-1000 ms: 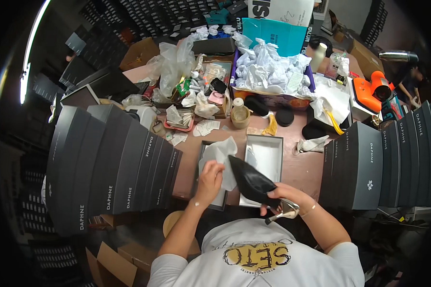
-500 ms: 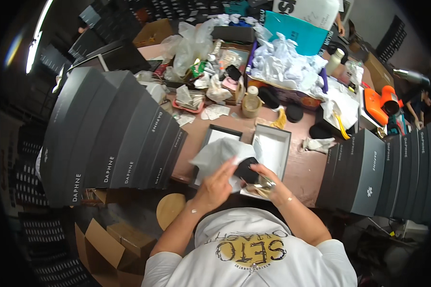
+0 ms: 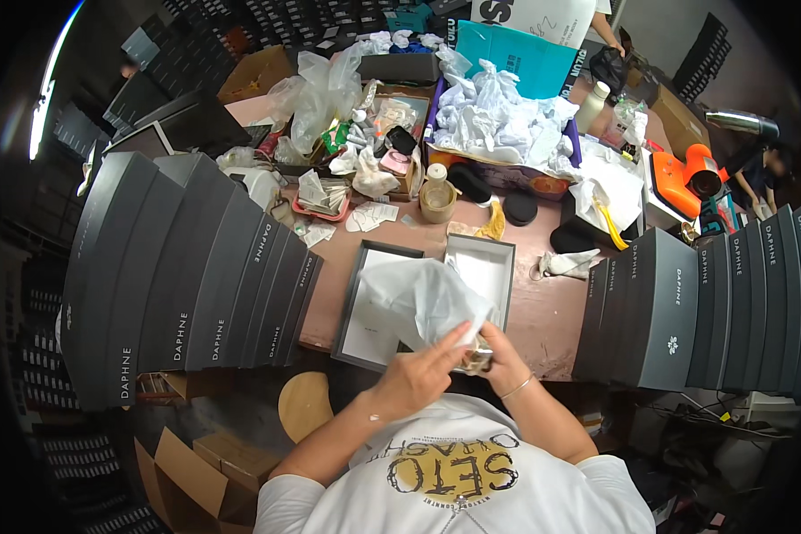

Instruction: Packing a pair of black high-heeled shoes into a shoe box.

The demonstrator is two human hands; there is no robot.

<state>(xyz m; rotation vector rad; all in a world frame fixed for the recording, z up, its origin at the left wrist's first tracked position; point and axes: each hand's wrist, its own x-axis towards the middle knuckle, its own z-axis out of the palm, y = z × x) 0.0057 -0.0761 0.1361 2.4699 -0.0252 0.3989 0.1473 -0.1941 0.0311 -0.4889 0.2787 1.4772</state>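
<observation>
Over the table, my right hand (image 3: 504, 363) grips a shiny gold shoe (image 3: 478, 356), mostly covered by my fingers and by paper. A white sheet of tissue paper (image 3: 423, 298) drapes over and beyond the shoe. My left hand (image 3: 418, 378) has its fingers closed on the near edge of this tissue, close against the shoe. Beneath the tissue are two dark-edged shoe box halves with white insides: one on the left (image 3: 361, 331), and one on the right (image 3: 504, 258), partly hidden.
Stacks of dark shoe boxes flank me on the left (image 3: 173, 267) and right (image 3: 663, 311). Farther back stand a purple box of crumpled white paper (image 3: 503, 111), a jar (image 3: 437, 200) and an orange tape dispenser (image 3: 676, 185). A round wooden stool (image 3: 304, 405) is below the table edge.
The tissue has moved right and now covers the black part of the shoe that showed before. My left hand has come closer to my right. The view has shifted slightly.
</observation>
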